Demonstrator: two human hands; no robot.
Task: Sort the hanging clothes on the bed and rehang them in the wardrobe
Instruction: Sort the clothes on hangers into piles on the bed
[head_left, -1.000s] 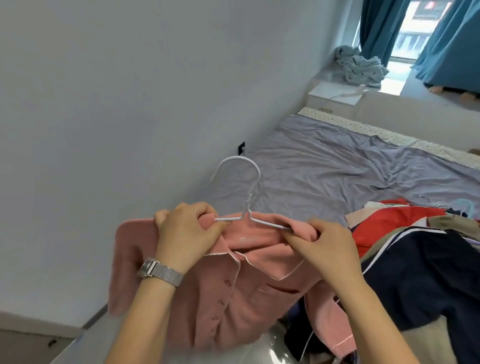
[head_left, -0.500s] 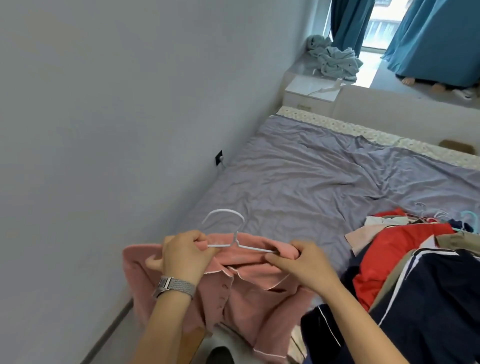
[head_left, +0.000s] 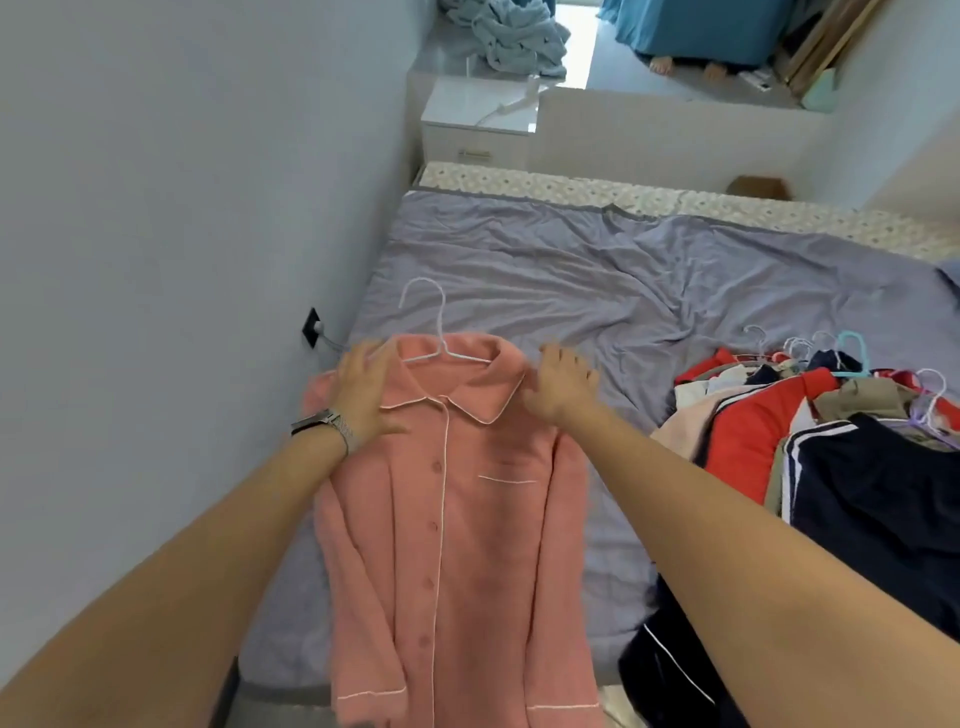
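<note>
Both your hands lie flat, fingers spread: left hand (head_left: 363, 389), right hand (head_left: 558, 384) on pink pajama shirt (head_left: 457, 509) shoulders. Risk: white hanger (head_left: 441, 332) slips out of collar if you lift by fabric.

My bed (head_left: 597, 291) has a grey sheet; my pink shirt (head_left: 467, 519) lies flat on it, beside a pile of clothes (head_left: 831, 441)

Buttoned pyjama shirt (head_left: 467, 519) on a wire hanger (head_left: 431, 332) lying flat on the bed (head_left: 597, 291) near its left edge, left hand (head_left: 363, 389) and right hand (head_left: 558, 387) at its shoulders, pile of hangered clothes (head_left: 831, 441) to the right, nightstand (head_left: 475, 122) behind the bed, wall socket (head_left: 311, 327) left
</note>
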